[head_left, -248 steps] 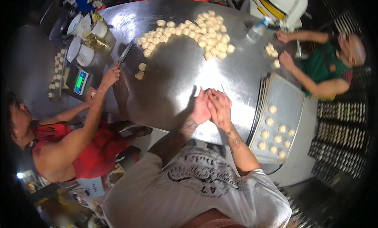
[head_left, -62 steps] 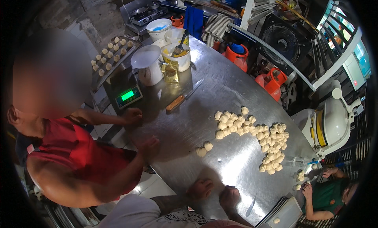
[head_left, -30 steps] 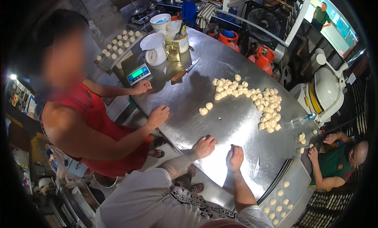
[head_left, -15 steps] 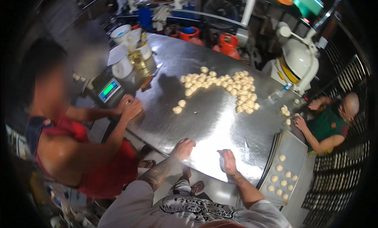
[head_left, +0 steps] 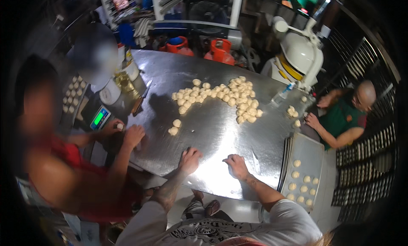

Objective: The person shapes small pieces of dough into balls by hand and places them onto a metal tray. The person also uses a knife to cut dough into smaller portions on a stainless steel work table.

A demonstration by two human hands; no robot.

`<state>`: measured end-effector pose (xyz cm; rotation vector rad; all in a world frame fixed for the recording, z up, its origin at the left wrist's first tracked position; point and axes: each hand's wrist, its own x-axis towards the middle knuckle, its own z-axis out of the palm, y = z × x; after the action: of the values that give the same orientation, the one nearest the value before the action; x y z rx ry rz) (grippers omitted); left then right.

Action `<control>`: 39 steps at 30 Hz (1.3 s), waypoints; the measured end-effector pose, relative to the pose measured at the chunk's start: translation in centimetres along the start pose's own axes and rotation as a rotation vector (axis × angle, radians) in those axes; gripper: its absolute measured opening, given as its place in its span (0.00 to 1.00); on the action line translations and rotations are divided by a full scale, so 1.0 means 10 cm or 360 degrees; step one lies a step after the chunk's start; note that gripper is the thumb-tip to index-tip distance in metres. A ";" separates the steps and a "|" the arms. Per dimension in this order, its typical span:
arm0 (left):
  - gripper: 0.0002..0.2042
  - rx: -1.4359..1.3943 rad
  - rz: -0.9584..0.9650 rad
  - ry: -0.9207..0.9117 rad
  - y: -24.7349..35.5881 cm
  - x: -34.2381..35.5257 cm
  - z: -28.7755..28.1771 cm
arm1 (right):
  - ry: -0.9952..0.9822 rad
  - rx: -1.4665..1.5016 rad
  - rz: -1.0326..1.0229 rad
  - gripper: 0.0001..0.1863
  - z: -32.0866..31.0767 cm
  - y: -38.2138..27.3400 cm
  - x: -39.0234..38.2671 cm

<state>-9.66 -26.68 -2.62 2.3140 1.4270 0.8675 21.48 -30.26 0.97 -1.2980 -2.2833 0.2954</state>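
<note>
My left hand (head_left: pixel 190 160) rests on the near part of the metal table (head_left: pixel 204 142) with its fingers curled in. To its right, my right hand (head_left: pixel 236 165) also lies on the tabletop, curled, thumb side toward the left. Whatever either hand may cover is hidden under the fingers. Farther back, an arch-shaped cluster of pale dough balls (head_left: pixel 245 99) spreads over the table. A few separate dough balls (head_left: pixel 173 130) sit nearer, up and left of my left hand.
A co-worker's hand (head_left: pixel 135 134) is at the left edge beside a digital scale (head_left: pixel 100 118) and a knife (head_left: pixel 138 105). On the right stand a baking tray (head_left: pixel 312 161) with dough balls, a clear bottle (head_left: pixel 280 98) and another person (head_left: pixel 346 120). A white mixer (head_left: pixel 299 52) stands behind.
The view has shifted, so the table sits further left and lower. Both my hands have moved slightly farther onto the table. The left co-worker's hands have separated, showing a small dough piece in one.
</note>
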 end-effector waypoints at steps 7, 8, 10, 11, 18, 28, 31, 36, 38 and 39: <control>0.10 -0.0327 -0.0312 -0.0119 0.30 -0.18 0.11 | 0.0299 0.0327 0.0041 0.14 0.10 -0.30 -0.40; 0.09 -0.0363 -0.0306 -0.0226 0.17 -0.25 0.06 | 0.0196 0.0358 0.0090 0.15 0.08 -0.16 -0.52; 0.08 -0.0230 -0.0114 -0.0134 0.10 -0.01 0.00 | 0.0056 0.0154 -0.0004 0.13 0.04 0.09 -0.33; 0.07 -0.0108 0.0089 -0.0060 0.08 0.18 0.01 | 0.0098 0.0009 -0.0093 0.12 -0.01 0.08 -0.05; 0.06 -0.0334 -0.0307 0.0011 0.37 -0.19 0.22 | 0.0288 0.0251 0.0224 0.15 0.16 -0.44 -0.12; 0.07 -0.0322 -0.0480 0.0051 0.51 0.30 0.07 | 0.0531 0.0214 0.0493 0.10 0.31 -0.47 0.21; 0.06 -0.0305 -0.0413 -0.0136 0.28 -0.27 0.06 | 0.0333 0.0352 0.0093 0.16 0.28 -0.31 -0.44; 0.06 -0.0173 -0.0166 -0.0069 0.14 0.29 -0.05 | 0.0394 0.0036 -0.0034 0.15 0.19 -0.02 0.16; 0.07 -0.0024 -0.0155 0.0155 0.22 0.35 0.17 | 0.0516 0.0093 0.0269 0.15 0.30 -0.41 0.33; 0.07 -0.0073 -0.0220 0.0192 0.25 0.30 0.30 | 0.0546 0.0194 0.0499 0.15 0.28 -0.57 0.33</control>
<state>-5.00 -25.05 -2.64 2.1328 1.5780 1.0021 14.40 -30.25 1.96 -1.5114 -1.7525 0.2873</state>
